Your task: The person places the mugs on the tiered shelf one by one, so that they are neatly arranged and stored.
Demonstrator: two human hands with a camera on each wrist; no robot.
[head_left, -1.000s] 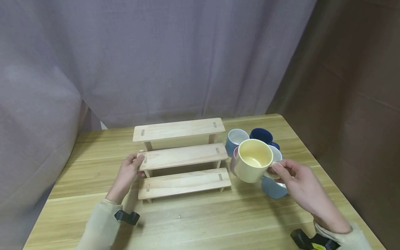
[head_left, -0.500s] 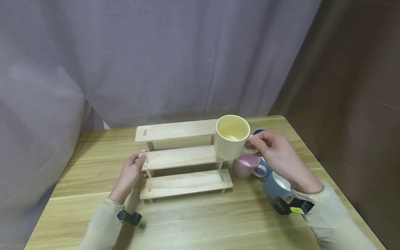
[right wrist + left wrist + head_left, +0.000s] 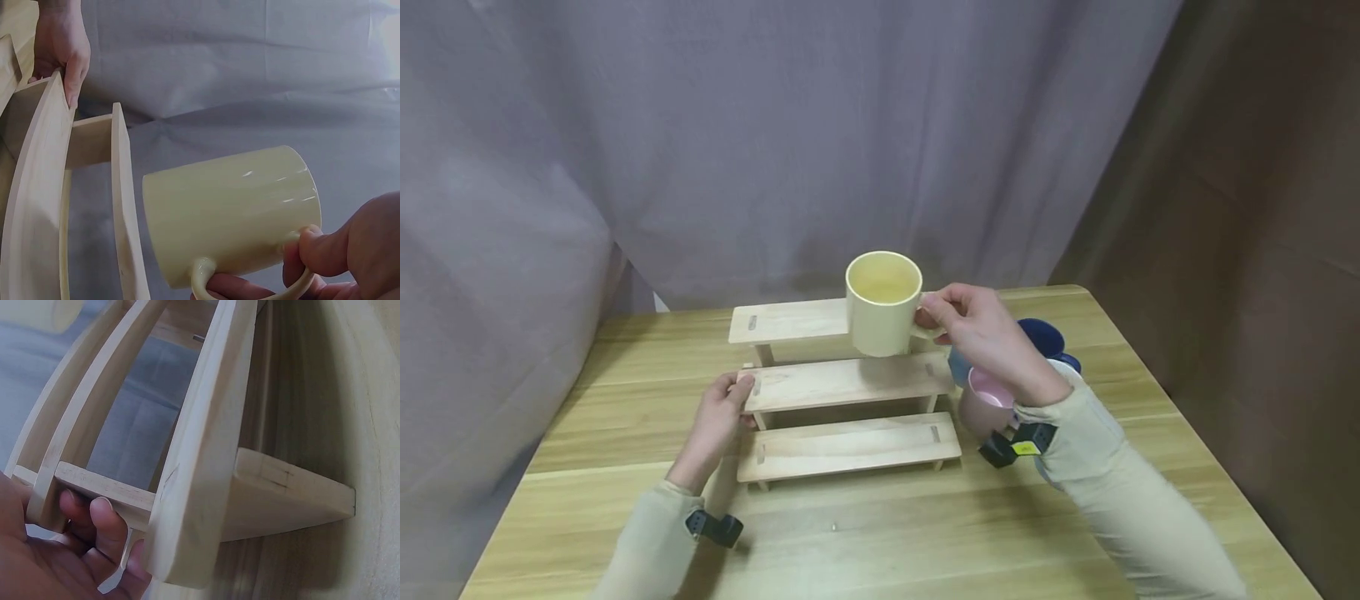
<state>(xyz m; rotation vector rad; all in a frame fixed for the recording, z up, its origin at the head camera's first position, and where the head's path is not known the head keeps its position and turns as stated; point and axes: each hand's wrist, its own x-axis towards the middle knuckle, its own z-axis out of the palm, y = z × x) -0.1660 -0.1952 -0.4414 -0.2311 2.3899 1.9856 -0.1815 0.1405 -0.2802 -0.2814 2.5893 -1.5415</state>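
A pale yellow mug (image 3: 883, 321) hangs upright in the air, overlapping the right part of the top shelf in the head view. My right hand (image 3: 981, 333) pinches its handle between thumb and fingers; in the right wrist view the mug's base (image 3: 165, 231) faces the rack with a gap between. My left hand (image 3: 717, 417) grips the left end of the middle shelf of a three-step wooden rack (image 3: 842, 382), thumb on top. In the left wrist view its fingers (image 3: 109, 528) curl under that board, by the side support.
To the right of the rack, a pink mug (image 3: 988, 400) and a dark blue mug (image 3: 1041, 335) stand among other mugs partly hidden by my right arm. A grey curtain (image 3: 775, 150) hangs behind the wooden table (image 3: 850, 558). A tiny pale speck (image 3: 834, 527) lies in front of the rack.
My right hand has carried the yellow mug leftward and up, from over the other mugs to the top shelf. The left hand keeps its grip on the rack.
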